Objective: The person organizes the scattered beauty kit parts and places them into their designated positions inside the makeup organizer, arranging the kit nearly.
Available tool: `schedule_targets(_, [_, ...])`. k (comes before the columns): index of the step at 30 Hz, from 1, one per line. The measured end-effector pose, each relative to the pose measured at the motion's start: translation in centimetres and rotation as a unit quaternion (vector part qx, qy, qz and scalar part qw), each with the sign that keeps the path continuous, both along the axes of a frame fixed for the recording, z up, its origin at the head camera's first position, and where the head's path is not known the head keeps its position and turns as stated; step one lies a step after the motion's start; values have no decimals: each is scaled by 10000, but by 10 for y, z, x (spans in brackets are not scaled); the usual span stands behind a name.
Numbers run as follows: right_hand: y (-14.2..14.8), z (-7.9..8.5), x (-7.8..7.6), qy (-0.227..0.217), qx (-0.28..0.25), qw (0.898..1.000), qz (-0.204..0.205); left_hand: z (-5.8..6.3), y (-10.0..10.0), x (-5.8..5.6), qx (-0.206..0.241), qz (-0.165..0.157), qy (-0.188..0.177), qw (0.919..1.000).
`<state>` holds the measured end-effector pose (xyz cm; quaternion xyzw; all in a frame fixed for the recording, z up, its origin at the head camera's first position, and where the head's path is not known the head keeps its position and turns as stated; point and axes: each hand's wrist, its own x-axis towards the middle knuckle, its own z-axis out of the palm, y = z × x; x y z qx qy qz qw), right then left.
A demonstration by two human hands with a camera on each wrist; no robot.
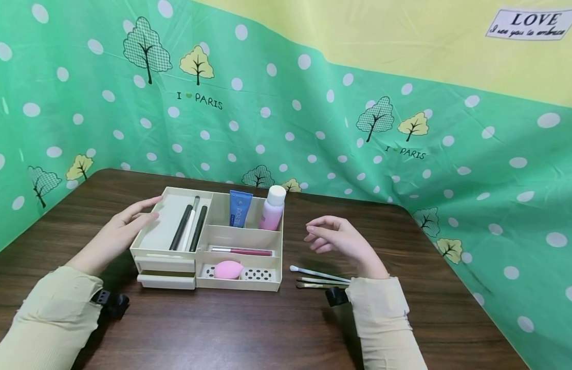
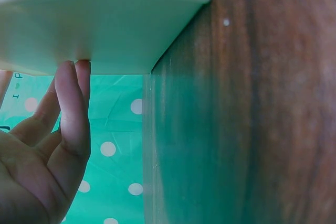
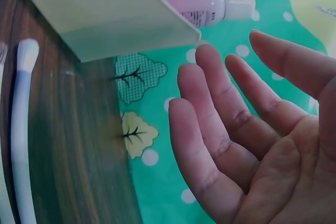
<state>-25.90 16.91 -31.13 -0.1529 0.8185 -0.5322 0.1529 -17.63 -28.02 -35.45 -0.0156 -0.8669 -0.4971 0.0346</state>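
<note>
A cream desk organizer (image 1: 239, 234) stands on the table, split into compartments with a small drawer (image 1: 167, 281) at its lower left. My left hand (image 1: 124, 228) rests against the organizer's left side; in the left wrist view its fingertips touch the outer wall. Beside the organizer's right side, my right hand (image 1: 338, 239) hovers with loosely bent fingers, holding nothing. Below it on the table lie several makeup brushes (image 1: 318, 273), partly hidden by the right wrist. Inside the organizer are a blue tube (image 1: 240, 208), a pink bottle (image 1: 272, 208) with white cap and a pink makeup sponge (image 1: 228, 270).
Dark and white pens or brushes (image 1: 188, 226) lie in the organizer's left tray. A slim pink-red stick (image 1: 244, 252) lies in the middle compartment. The wooden table (image 1: 230, 329) ends at a green patterned curtain (image 1: 290, 118) behind and to the right.
</note>
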Motion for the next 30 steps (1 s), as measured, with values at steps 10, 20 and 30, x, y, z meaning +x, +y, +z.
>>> schedule_targets(10, [8,-6,-4,35,582,9982,115,-1,-1,0,19,-44,37,10000])
schedule_targets(20, [14,-19,-8,-196,1363,9885,627,-1,-1,1,151,-67,78,9998])
schedule_targets(30, [20,-34,-13,-661,1653,9777,1115,1,0,1,27,-24,9,10000])
